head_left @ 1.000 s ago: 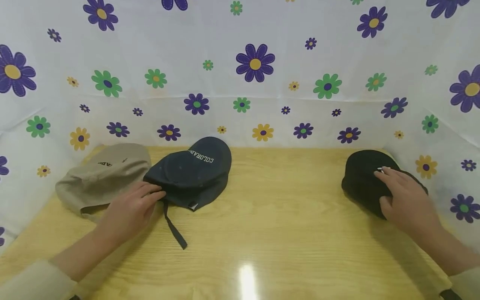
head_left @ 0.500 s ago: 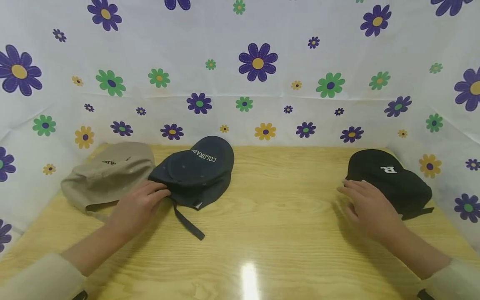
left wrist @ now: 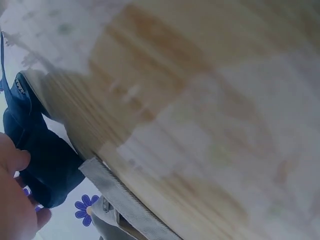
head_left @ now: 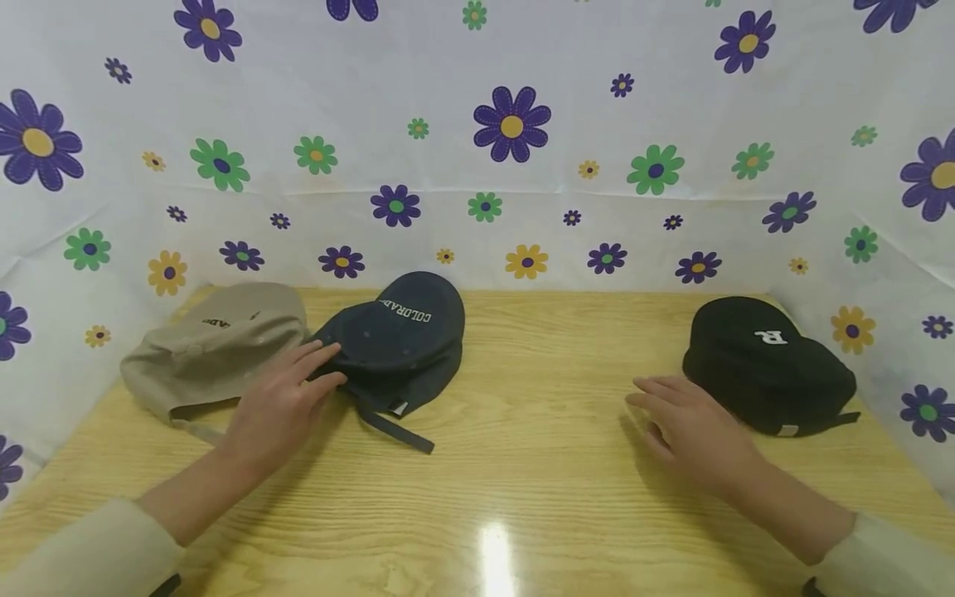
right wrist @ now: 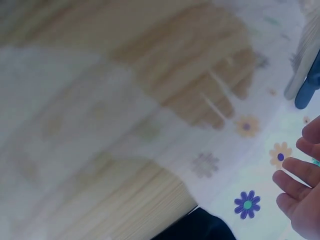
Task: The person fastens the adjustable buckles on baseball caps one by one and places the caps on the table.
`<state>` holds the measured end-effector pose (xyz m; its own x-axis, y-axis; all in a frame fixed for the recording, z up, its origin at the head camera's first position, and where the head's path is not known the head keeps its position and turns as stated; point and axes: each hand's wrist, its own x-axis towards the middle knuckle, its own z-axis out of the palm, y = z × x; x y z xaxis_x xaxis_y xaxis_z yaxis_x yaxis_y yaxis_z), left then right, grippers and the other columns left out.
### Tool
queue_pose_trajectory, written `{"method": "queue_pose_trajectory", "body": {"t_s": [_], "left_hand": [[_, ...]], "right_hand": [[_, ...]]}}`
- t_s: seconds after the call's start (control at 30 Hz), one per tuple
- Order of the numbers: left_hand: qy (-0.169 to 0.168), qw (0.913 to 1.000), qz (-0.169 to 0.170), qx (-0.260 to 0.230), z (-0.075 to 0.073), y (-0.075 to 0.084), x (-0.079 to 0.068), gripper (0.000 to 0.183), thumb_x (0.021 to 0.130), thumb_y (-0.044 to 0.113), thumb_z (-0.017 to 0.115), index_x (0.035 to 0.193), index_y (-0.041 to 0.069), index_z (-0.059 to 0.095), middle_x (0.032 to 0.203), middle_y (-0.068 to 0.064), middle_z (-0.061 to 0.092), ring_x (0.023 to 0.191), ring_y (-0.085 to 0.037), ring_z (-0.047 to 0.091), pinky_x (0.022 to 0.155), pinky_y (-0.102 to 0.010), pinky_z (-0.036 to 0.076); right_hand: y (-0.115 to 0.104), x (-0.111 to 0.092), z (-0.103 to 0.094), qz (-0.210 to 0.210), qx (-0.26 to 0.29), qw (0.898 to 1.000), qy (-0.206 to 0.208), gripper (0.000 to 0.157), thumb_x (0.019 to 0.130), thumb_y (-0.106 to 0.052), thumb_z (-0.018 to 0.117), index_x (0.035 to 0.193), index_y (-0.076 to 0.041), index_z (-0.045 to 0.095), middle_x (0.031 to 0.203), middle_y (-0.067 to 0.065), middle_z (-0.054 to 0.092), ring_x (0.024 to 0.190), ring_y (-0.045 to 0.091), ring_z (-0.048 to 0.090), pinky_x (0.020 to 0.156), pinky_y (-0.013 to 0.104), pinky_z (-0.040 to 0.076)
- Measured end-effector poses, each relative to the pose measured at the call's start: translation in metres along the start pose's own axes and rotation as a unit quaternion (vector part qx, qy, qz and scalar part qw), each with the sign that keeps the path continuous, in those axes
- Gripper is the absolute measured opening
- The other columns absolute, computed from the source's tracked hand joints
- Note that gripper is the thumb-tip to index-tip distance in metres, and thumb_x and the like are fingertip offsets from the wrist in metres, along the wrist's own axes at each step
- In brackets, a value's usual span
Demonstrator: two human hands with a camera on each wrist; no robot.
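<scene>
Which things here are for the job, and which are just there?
Probably for the job: navy cap, at the left hand; black cap, nearest the right hand; beige cap, beside the navy one.

Just there: wooden table; flowery cloth.

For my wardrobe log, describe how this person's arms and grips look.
The left sleeve and right sleeve are pale cream, with no visible markings. A dark strip, too cropped to identify, shows beside each. The left grip and right grip are bare, without gloves.
</scene>
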<state>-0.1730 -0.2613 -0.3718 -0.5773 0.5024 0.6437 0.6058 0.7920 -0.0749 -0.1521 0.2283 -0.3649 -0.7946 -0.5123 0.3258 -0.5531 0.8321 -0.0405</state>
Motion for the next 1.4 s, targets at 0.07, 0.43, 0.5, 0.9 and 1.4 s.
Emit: {"method": "queue_pose_trajectory", "body": {"t_s": [0.07,0.43,0.5,0.9,1.4], "left_hand": [[-0.009,1.0000,-0.001,-0.002,0.000,0.001,-0.001,0.030,0.070,-0.008,0.080,0.099,-0.001,0.076,0.116,-0.021,0.070,0.113,-0.042,0.064,0.094,-0.055,0.051],[-0.022,0.9996,0.019,0.000,0.006,0.008,-0.003,0.037,0.068,-0.012,0.079,0.103,0.000,0.076,0.107,-0.017,0.075,0.102,-0.037,0.071,0.082,-0.049,0.057],[-0.026,0.9994,0.023,-0.002,0.006,0.009,-0.003,0.038,0.068,-0.012,0.079,0.103,0.000,0.076,0.108,-0.017,0.074,0.102,-0.036,0.071,0.080,-0.048,0.058],[-0.033,0.9981,0.045,-0.026,0.010,0.029,0.007,0.039,0.067,-0.014,0.077,0.104,0.001,0.075,0.110,-0.016,0.074,0.103,-0.034,0.071,0.080,-0.045,0.058],[-0.061,0.9968,0.042,-0.030,0.014,0.051,0.018,0.031,0.074,-0.007,0.078,0.103,0.003,0.076,0.112,-0.015,0.074,0.106,-0.031,0.071,0.081,-0.042,0.058]], "right_hand": [[-0.003,0.001,0.001,0.001,0.010,1.000,-0.005,0.034,0.084,-0.005,0.069,0.118,-0.004,0.070,0.131,0.016,0.065,0.121,0.034,0.060,0.104,0.053,0.046],[-0.013,0.007,0.006,0.024,0.053,0.998,-0.026,0.046,0.092,-0.014,0.065,0.136,-0.004,0.058,0.139,0.018,0.059,0.127,0.038,0.057,0.103,0.055,0.046],[-0.016,0.008,0.008,0.023,0.056,0.998,-0.028,0.046,0.094,-0.017,0.064,0.137,-0.005,0.058,0.141,0.018,0.057,0.129,0.038,0.056,0.104,0.055,0.045],[-0.029,0.013,0.009,0.023,0.074,0.996,-0.039,0.044,0.096,-0.019,0.061,0.138,-0.005,0.058,0.143,0.018,0.055,0.131,0.037,0.054,0.106,0.054,0.044],[-0.041,0.021,0.014,0.009,0.079,0.996,-0.047,0.048,0.097,-0.021,0.061,0.142,-0.007,0.055,0.146,0.016,0.053,0.132,0.037,0.053,0.107,0.053,0.043]]}}
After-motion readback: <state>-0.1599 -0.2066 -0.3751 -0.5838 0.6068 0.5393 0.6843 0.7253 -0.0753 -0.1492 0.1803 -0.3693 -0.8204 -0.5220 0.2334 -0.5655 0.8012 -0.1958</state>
